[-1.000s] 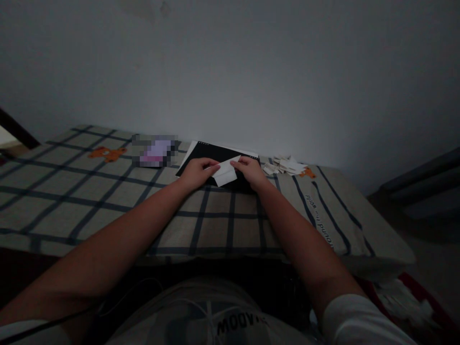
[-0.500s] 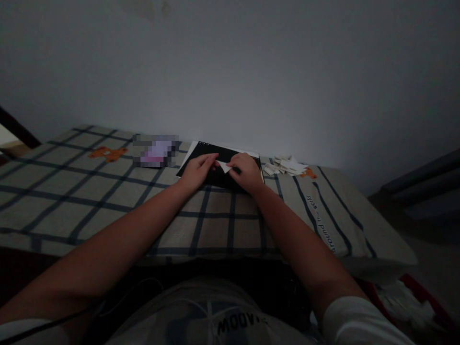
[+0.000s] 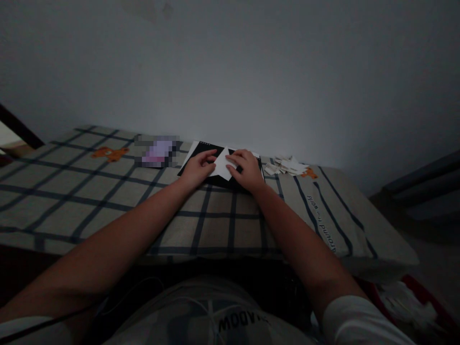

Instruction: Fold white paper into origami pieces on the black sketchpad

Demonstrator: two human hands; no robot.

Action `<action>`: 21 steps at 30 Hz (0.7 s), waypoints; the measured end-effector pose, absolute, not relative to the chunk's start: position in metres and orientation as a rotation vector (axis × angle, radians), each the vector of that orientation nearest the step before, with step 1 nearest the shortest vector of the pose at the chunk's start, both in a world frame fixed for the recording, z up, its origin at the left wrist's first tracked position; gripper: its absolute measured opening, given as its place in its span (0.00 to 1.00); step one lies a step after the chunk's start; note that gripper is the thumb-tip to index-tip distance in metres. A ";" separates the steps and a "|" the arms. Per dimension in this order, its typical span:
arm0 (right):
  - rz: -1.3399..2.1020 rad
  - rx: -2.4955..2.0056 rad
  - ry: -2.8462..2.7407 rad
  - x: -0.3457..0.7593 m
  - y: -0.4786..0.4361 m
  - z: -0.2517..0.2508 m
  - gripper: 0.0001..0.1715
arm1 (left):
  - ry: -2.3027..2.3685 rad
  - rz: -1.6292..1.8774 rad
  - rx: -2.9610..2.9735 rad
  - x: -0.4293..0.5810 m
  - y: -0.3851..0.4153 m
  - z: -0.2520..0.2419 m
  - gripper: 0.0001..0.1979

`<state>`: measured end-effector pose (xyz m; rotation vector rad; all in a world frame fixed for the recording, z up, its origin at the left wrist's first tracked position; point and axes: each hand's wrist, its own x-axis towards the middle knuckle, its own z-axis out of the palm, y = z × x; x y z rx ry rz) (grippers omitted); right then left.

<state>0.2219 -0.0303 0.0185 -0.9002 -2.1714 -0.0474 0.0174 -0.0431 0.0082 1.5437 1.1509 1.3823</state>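
Observation:
A small sheet of white paper (image 3: 222,165) with creases is spread between my two hands, over a black spiral-hole notebook (image 3: 215,181). My left hand (image 3: 197,170) holds the paper's left edge near the thumb, its index finger raised a little. From the other side, my right hand (image 3: 248,170) grips the paper, with fingertips on its upper face and the thumb at its lower right. The undersides of both hands are hidden.
Several scraps of white paper (image 3: 287,166) lie in a pile to the right. At the left is a blurred purple item (image 3: 158,152). A checked cloth (image 3: 215,220) covers the table, which meets a wall (image 3: 230,72). A red container (image 3: 409,297) stands low at the right.
The white paper was a small folded triangle between my fingertips; now it is opened out wider. My fingers have spread apart over it.

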 end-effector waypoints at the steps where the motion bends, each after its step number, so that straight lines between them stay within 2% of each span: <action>1: 0.006 -0.926 -2.122 0.223 -0.027 0.016 0.22 | 1.145 1.381 1.557 0.017 -0.043 0.008 0.29; 5: 0.338 -0.993 -2.032 0.227 -0.016 0.007 0.29 | 1.138 1.369 1.599 0.017 -0.044 0.008 0.31; 8: 0.482 -0.987 -2.003 0.227 -0.013 0.004 0.28 | 1.158 1.344 1.582 0.018 -0.044 0.008 0.31; 16: 0.369 -0.894 -2.018 0.226 -0.020 0.013 0.15 | 1.200 1.296 1.537 0.017 -0.041 0.004 0.21; 21: 0.277 -0.798 -2.209 0.231 -0.018 0.015 0.20 | 1.237 1.313 1.541 0.015 -0.041 0.004 0.19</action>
